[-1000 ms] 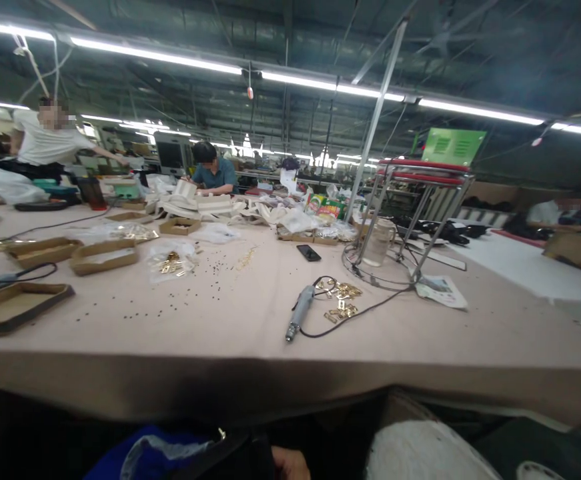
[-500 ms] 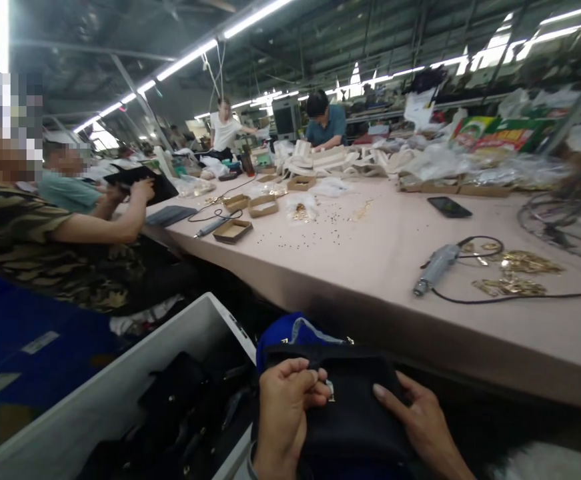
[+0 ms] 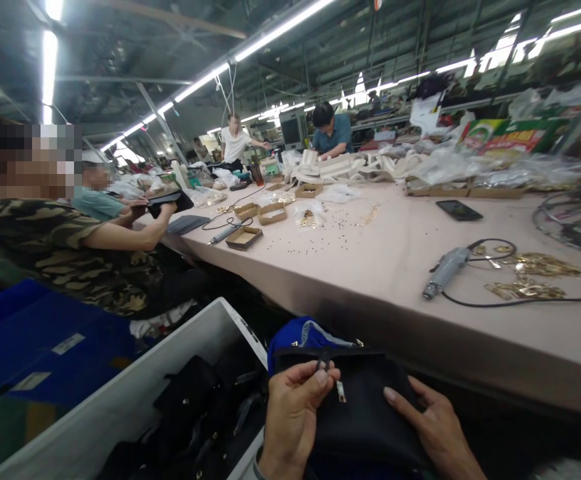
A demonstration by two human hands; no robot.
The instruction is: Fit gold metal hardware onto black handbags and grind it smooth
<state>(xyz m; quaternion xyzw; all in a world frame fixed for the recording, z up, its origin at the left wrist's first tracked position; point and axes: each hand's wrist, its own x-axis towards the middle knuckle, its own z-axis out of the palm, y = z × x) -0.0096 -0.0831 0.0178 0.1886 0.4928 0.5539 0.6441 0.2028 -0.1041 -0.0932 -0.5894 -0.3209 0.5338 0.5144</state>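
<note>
A black bag (image 3: 363, 430) with a smooth front panel lies in front of me, below the table edge, against blue material (image 3: 290, 333) with a pale trim. My left hand (image 3: 293, 413) pinches a small dark strap (image 3: 323, 361) on the bag's front between thumb and fingers. Just right of those fingertips a shiny metal clasp (image 3: 341, 392) shows on the panel. Gripping the bag's right side is my right hand (image 3: 435, 417), thumb on the front and the other fingers partly hidden behind it.
A white bin (image 3: 135, 393) of black bags stands at my left. On the pink table (image 3: 370, 267) are a grey electric screwdriver (image 3: 445, 272), gold metal pieces (image 3: 545, 265), a phone (image 3: 459, 210) and small boxes (image 3: 244, 238). A co-worker in camouflage (image 3: 70, 247) sits at left.
My left fingers have shifted off the clasp, which shows more fully, and the dark strap is now visible in the pinch. The co-worker at left has lowered a black item. The view has turned slightly.
</note>
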